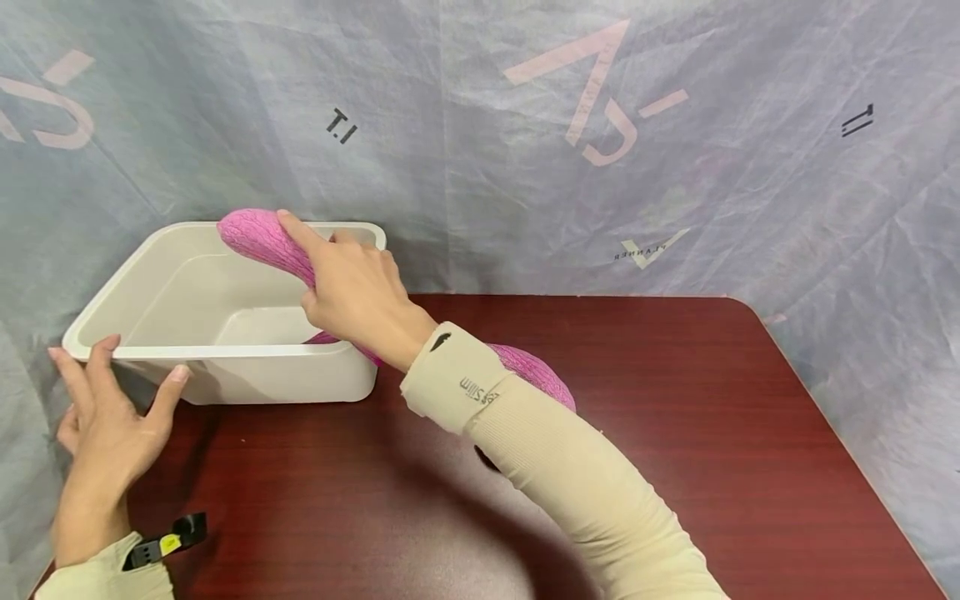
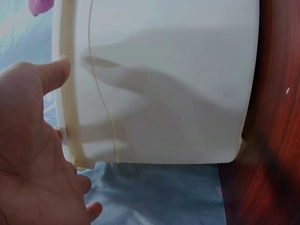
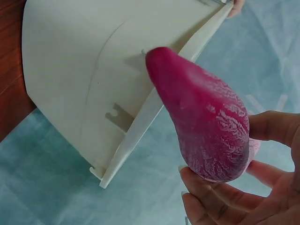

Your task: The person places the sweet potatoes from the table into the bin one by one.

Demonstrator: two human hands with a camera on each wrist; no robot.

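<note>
My right hand (image 1: 360, 287) grips a long, curved pink piece (image 1: 262, 237) shaped like a sweet potato, above the right side of a white plastic bin (image 1: 277, 379). In the right wrist view the piece (image 3: 206, 117) has wrinkled skin with pale veins and a narrow darker end; thumb and fingers hold its thick part. My left hand (image 1: 112, 425) is at the bin's front left corner, thumb and fingers spread, fingertips at the rim. In the left wrist view the thumb (image 2: 56, 75) lies by the rim. A bit of pink shows inside the bin, mostly hidden by the right hand.
Another pink piece (image 1: 532, 375) lies on the dark red wooden table (image 1: 675, 433), partly behind the right forearm. A grey printed cloth (image 1: 450, 150) hangs behind the table and at its sides. The bin stands at the back left.
</note>
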